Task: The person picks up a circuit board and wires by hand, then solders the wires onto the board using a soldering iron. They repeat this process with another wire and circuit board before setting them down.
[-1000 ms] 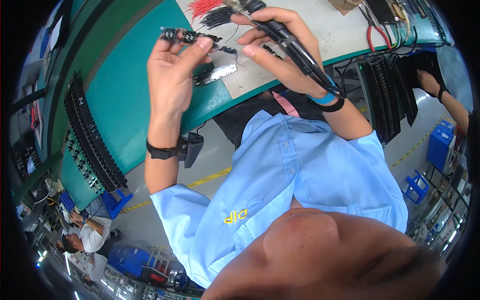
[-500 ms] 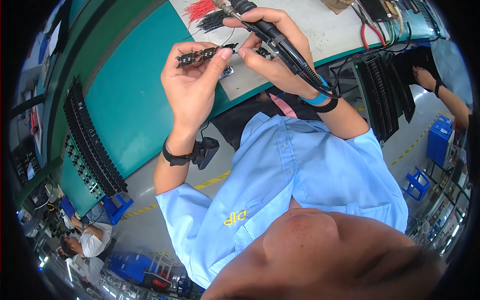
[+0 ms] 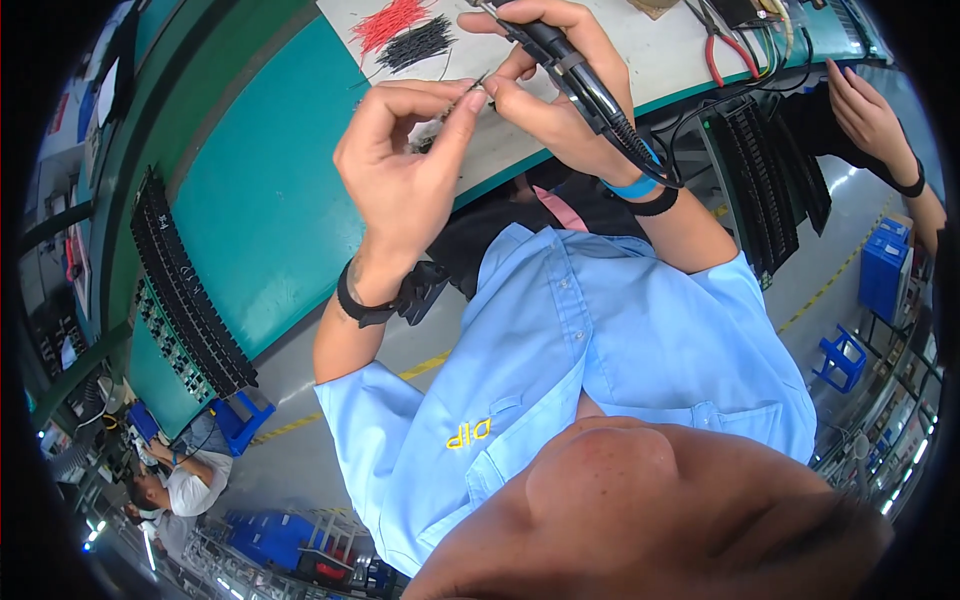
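My left hand [image 3: 405, 180] is closed, thumb and forefinger pinched together, on a small dark circuit board [image 3: 428, 138] that is mostly hidden by the fingers. A thin dark end sticks out at its fingertips. My right hand [image 3: 560, 125] grips a black soldering iron [image 3: 568, 72] with a cable running back past the wrist. The right thumb and forefinger come close to the left fingertips; whether they also pinch a wire is too small to tell. Beyond the hands, a bundle of black wires [image 3: 415, 43] lies beside red wires [image 3: 390, 22] on a white sheet.
Red-handled pliers [image 3: 714, 60] lie at the far right among cables. Rows of black strips [image 3: 190, 280] and green circuit boards [image 3: 165, 330] sit on the bench's left end. A black rack [image 3: 752, 185] stands at right, near another person's hand [image 3: 872, 115].
My left hand has turned, so the board, seen broadside before, is now mostly hidden. Its fingertips have moved nearer my right ones. The soldering iron has shifted slightly. The other person's hand has risen.
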Motion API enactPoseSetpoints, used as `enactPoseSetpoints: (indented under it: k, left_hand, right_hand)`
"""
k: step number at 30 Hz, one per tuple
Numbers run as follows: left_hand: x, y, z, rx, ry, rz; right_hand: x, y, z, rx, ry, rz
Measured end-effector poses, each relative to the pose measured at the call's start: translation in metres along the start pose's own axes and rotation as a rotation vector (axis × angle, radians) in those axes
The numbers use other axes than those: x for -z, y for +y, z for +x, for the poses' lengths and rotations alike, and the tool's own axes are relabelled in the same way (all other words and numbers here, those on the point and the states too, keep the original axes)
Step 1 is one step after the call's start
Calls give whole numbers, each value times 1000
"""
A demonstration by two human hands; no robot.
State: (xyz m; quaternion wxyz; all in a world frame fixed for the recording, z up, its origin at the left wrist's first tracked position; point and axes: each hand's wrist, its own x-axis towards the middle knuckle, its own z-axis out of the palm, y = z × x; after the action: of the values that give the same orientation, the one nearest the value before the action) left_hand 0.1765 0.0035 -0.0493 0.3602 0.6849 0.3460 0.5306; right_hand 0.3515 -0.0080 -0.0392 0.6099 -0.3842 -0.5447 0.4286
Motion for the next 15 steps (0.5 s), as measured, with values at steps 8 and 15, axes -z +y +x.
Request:
enactPoseSetpoints:
  k: [8,15]
  left_hand:
    - [9,-2,34,589,-99,-240]
    - [-20,-26,54,487,-486,257]
  right_hand:
    - [34,60,30,827,-169,179]
    - [40,-5,-4,69,86,25]
